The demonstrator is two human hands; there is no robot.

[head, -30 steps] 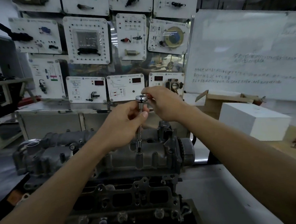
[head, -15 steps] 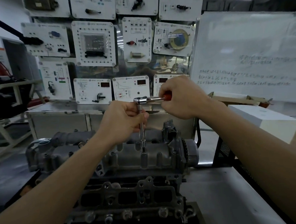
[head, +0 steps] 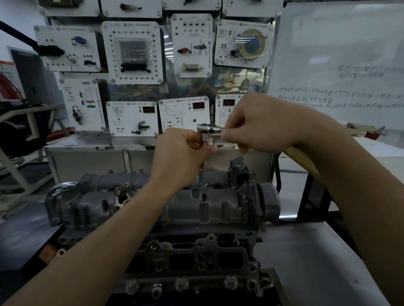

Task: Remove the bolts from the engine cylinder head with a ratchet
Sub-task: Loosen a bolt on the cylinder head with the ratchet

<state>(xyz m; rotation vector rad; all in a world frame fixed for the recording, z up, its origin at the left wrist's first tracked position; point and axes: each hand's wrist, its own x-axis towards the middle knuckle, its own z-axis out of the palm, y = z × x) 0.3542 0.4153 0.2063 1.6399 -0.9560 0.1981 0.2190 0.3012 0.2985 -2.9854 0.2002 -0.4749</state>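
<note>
Ratchet upright over the cylinder head.
Left hand curls round its extension bar; right hand grips the handle; socket sits on a bolt.

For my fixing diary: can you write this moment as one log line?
left hand: grips extension bar | right hand: holds ratchet handle | bar: upright, lower end at cylinder head

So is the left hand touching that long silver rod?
Touching. The head view shows the left hand curled round the top of the silver rod, just under the ratchet head.
</note>
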